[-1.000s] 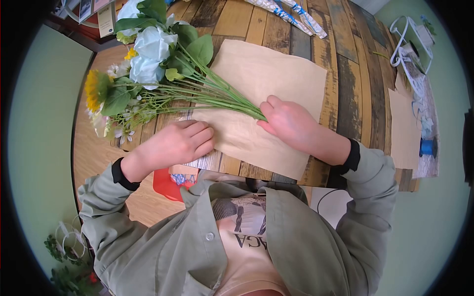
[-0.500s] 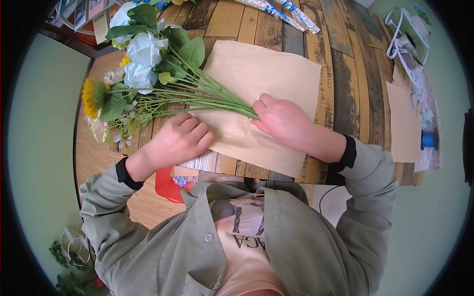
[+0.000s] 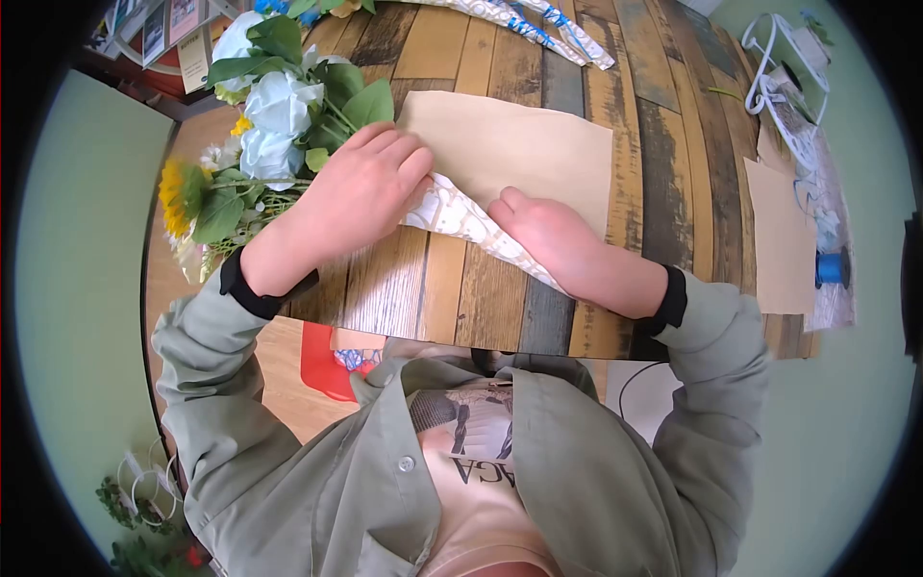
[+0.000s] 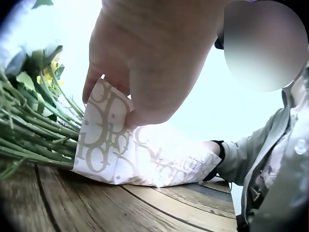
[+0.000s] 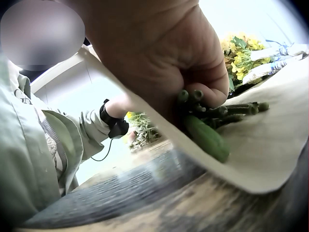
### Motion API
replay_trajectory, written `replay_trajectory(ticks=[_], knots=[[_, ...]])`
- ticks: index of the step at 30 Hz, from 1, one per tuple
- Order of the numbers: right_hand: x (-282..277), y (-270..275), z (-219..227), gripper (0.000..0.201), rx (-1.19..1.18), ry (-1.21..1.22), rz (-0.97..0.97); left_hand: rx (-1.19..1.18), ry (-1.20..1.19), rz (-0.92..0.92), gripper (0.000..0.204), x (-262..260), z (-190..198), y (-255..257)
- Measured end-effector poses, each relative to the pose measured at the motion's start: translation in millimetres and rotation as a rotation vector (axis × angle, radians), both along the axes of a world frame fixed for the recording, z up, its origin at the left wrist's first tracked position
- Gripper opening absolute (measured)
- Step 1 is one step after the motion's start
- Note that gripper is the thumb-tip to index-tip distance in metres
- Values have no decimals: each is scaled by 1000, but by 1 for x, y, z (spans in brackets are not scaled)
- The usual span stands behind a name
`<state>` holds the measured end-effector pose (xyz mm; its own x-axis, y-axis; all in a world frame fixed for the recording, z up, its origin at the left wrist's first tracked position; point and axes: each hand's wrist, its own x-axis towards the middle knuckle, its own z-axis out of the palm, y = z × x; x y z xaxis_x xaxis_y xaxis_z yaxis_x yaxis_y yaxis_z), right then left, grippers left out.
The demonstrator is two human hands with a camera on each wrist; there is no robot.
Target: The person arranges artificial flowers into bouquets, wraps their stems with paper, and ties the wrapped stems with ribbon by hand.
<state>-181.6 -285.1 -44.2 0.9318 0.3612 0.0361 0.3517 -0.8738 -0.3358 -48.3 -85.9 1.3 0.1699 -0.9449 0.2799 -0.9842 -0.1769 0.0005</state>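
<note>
A bouquet of artificial flowers with pale blue blooms (image 3: 279, 111) and a sunflower (image 3: 178, 197) lies across wrapping paper (image 3: 519, 144), plain tan inside. The paper's near edge is lifted over the stems and shows its white side with a tan pattern (image 4: 99, 135). My left hand (image 3: 361, 192) pinches that raised edge between thumb and fingers, beside the leaves. At the other end my right hand (image 3: 553, 240) grips the stems (image 5: 207, 133), whose cut ends poke out past its fingers. From above, the paper and both hands hide most of the stems.
On the wooden table (image 3: 673, 192), patterned wrapped bundles (image 3: 538, 29) lie at the far side. To the right are another tan sheet (image 3: 779, 236), a blue ribbon spool (image 3: 832, 269) and a white metal stand (image 3: 784, 72). A red container (image 3: 325, 361) sits below the near edge.
My left hand has moved up and inward, lifting the paper's near edge over the stems so its patterned side shows. My right hand keeps hold of the stem ends.
</note>
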Motion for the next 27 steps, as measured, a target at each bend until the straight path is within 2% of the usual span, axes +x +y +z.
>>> replay_trajectory(ticks=[1,4,6,7,9,10,12,13,15,16,18,19,21,23,25,26,27], knots=[[-1,-1,-1,16,-4,-1,-9,94,47,17,13,3,-3,-1],[-1,-9,-1,18,45,-12,4,73,119,26,13,4,-7,-2],[5,-25,2,23,398,27,118,73,160,46,12,5,-10,-3],[8,-36,4,26,342,71,121,49,162,40,12,5,-12,-2],[-3,-37,56,28,352,119,-227,14,167,30,12,6,-14,-2],[-13,-35,67,28,344,123,-232,14,173,28,12,6,-14,-2],[-31,-32,79,26,148,-176,-230,8,185,26,12,6,-14,-3],[-35,-34,76,26,145,-173,-233,18,193,30,12,6,-13,-3],[-43,-41,63,25,126,140,-83,28,198,29,12,7,-13,-2],[-44,-45,56,25,125,138,-86,11,220,36,12,7,-14,-2],[-41,-56,44,21,329,226,-66,-5,243,45,12,9,-16,-1],[-39,-61,42,21,331,229,-65,6,326,90,11,10,-17,0],[-31,-68,37,20,483,465,-229,21,412,139,10,13,-20,2],[-28,-66,28,17,462,499,-252,-13,467,114,9,16,-24,2],[-35,-49,24,21,99,-243,-246,-47,466,102,11,16,-24,1],[-34,-36,45,24,-55,-419,-204,-77,473,87,13,15,-25,1],[-37,-24,54,24,-46,-415,-190,-75,475,104,13,14,-26,2]])
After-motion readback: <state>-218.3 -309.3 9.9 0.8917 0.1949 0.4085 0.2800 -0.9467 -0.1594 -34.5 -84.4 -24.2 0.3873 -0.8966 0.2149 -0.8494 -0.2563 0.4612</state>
